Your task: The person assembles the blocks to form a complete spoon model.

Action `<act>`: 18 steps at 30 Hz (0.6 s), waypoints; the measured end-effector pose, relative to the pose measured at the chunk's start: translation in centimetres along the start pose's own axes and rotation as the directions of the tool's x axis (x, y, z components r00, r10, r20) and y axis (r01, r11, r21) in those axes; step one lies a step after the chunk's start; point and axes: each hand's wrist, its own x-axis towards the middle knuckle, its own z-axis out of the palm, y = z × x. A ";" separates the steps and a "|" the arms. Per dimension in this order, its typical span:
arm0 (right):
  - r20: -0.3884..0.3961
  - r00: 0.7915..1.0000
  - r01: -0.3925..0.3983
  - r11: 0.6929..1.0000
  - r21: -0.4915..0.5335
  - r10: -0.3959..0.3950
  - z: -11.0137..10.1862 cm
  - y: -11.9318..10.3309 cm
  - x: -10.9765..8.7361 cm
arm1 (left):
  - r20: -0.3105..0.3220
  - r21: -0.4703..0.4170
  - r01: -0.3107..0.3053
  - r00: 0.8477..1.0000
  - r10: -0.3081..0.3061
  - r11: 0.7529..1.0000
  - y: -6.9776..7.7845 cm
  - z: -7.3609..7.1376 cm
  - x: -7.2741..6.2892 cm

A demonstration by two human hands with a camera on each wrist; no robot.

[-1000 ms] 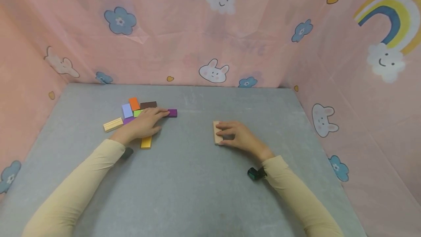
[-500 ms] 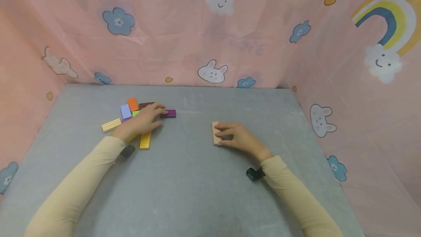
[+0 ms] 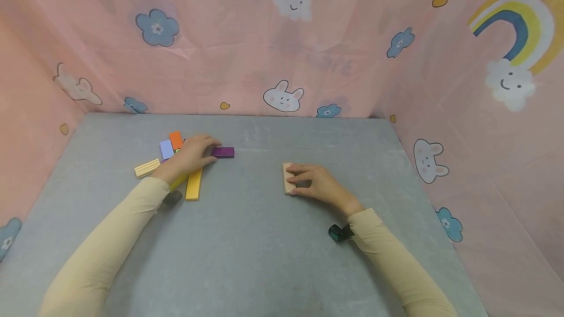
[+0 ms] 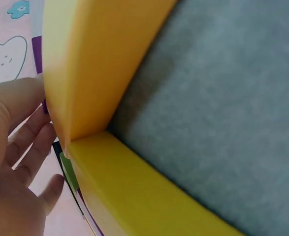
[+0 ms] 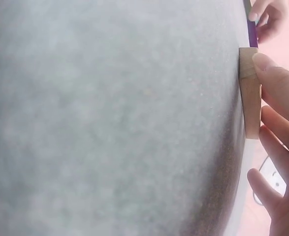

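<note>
A purple block [image 3: 223,152] lies flat at the right end of a cluster of coloured blocks. My left hand [image 3: 189,154] is at its left end, thumb on the near side and fingers on the far side; a firm grip is not visible. My left palm and forearm cover part of the cluster. In the left wrist view an orange-yellow block [image 4: 105,64] and a yellow block [image 4: 144,187] loom close to the camera. My right hand [image 3: 323,185] rests its thumb and fingertips on a plain wooden block [image 5: 251,108] lying on the grey table.
Around my left hand lie an orange block [image 3: 176,140], a light blue block [image 3: 167,149], a striped wooden piece [image 3: 147,168] and a yellow block [image 3: 193,185]. A pink patterned curtain [image 3: 246,62] encloses the grey table [image 3: 246,248] at the back and sides.
My left hand has drawn slightly back and left, its fingers uncovering more of the purple block. The right hand stays on the wooden block.
</note>
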 end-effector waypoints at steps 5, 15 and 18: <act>-0.005 1.000 0.003 1.000 -0.004 -0.003 -0.1 -0.1 0.0 | -0.003 -0.012 -0.001 1.000 0.001 1.000 -0.1 0.0 0.3; 0.000 1.000 0.003 1.000 0.012 -0.003 -0.1 0.0 -0.1 | -0.014 -0.006 0.003 1.000 -0.003 1.000 0.4 0.0 0.6; -0.002 1.000 0.005 1.000 0.009 -0.005 -0.1 0.0 -0.1 | -0.020 -0.025 -0.002 1.000 0.002 1.000 0.6 0.2 0.8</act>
